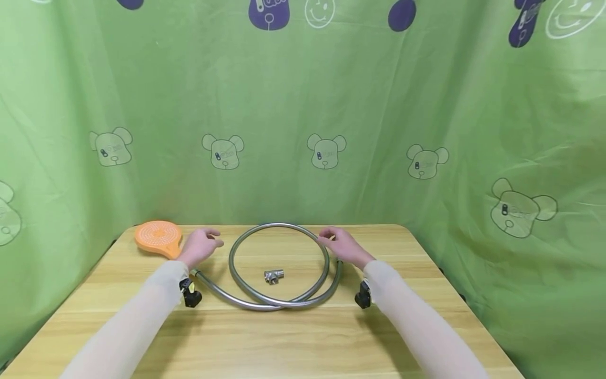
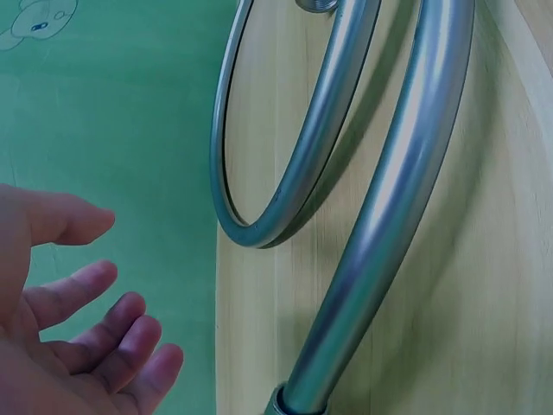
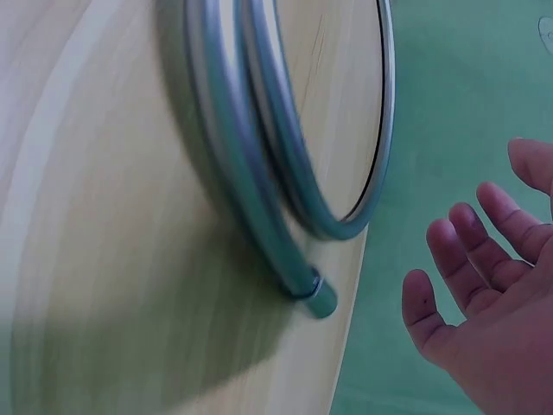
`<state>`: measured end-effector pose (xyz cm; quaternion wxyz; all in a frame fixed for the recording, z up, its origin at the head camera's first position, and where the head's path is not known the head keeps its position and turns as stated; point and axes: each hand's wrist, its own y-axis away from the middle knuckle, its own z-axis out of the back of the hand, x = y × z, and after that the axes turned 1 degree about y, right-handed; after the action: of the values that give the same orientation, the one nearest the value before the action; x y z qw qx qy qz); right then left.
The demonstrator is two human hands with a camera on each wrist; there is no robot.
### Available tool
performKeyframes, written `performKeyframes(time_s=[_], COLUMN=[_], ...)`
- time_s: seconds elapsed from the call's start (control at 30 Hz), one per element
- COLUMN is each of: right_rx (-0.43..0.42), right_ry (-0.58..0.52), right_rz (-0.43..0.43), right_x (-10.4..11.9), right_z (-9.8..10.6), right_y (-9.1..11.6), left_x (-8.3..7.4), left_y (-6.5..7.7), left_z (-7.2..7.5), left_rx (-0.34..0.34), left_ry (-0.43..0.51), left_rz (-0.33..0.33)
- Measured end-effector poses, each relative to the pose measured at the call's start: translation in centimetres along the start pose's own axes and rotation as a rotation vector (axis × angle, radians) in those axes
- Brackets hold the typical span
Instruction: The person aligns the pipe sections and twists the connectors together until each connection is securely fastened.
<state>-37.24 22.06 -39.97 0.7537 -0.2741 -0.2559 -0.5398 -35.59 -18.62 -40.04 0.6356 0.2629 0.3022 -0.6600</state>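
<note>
A silver flexible shower hose (image 1: pixel 278 303) lies looped on the table, its two ends pointing out to the left and right. Inside the loop sits a small chrome tee fitting (image 1: pixel 273 276). My left hand (image 1: pixel 201 246) hovers left of the loop with loosely bent fingers and nothing in them; in the left wrist view its fingers (image 2: pixel 130 346) are spread apart. My right hand (image 1: pixel 344 246) is over the loop's right side, overlapping the hose in the head view. The right wrist view shows its fingers (image 3: pixel 467 259) relaxed, away from the hose end (image 3: pixel 320 296).
An orange shower head (image 1: pixel 158 236) lies at the back left, its handle partly behind my left hand. The wooden table (image 1: pixel 293 347) reaches back to a green curtain (image 1: pixel 274 189) with bear prints, which also hangs along both sides.
</note>
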Motion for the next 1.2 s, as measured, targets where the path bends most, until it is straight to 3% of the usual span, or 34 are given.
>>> performKeyframes(time_s=[0.27,0.63,1.0,1.2], right_rx=[-0.039,-0.066,0.022,0.073], right_ry=[0.007,0.020,0.078,0.136], right_rz=[-0.045,-0.092,-0.244,-0.241], right_x=[-2.4,-4.2,-5.7,-7.1], right_z=[0.7,1.5,1.2,0.7], right_y=[0.4,1.5,3.2,3.4], left_x=[-0.8,-1.6,-2.2,-2.3], left_y=[0.0,-0.4,-0.3,-0.4], left_z=[-1.1,-2.2,-2.9,-3.3], left_rx=[0.048,0.081,0.110,0.123], left_ry=[-0.044,-0.033,0.003,-0.018], left_rz=[-0.067,-0.088,-0.094,-0.107])
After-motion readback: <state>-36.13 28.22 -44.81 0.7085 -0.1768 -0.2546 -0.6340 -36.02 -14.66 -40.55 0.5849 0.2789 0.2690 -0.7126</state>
